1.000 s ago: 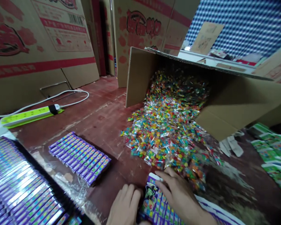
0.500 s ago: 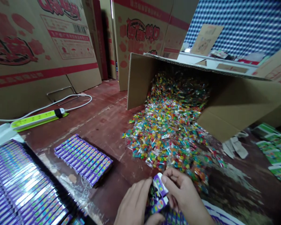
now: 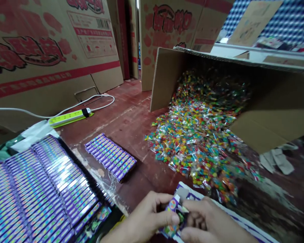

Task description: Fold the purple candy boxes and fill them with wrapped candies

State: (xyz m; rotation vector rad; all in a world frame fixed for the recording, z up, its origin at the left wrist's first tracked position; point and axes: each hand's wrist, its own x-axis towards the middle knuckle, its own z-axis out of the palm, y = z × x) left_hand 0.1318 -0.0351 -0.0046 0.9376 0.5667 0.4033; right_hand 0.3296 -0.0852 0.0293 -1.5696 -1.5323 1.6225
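At the bottom of the head view my left hand [image 3: 144, 219] and my right hand [image 3: 210, 226] both grip one small purple candy box [image 3: 173, 211] between them, fingers curled round it, its white end flap raised. Beneath the hands lies a flat purple printed sheet [image 3: 245, 224]. Just beyond spreads a heap of small clear packets of coloured candy [image 3: 195, 135], spilling out of a big cardboard box lying on its side [image 3: 273, 98].
A short row of purple boxes [image 3: 110, 155] stands on the red-brown table, and a large block of the same boxes [image 3: 32, 189] fills the left. A green power strip [image 3: 71, 116] with white cable lies behind. Printed cartons [image 3: 40, 50] stand at the back.
Both hands lifted a purple box off the flat sheet and closed round it. My view has swung left, so everything has shifted right in the picture.
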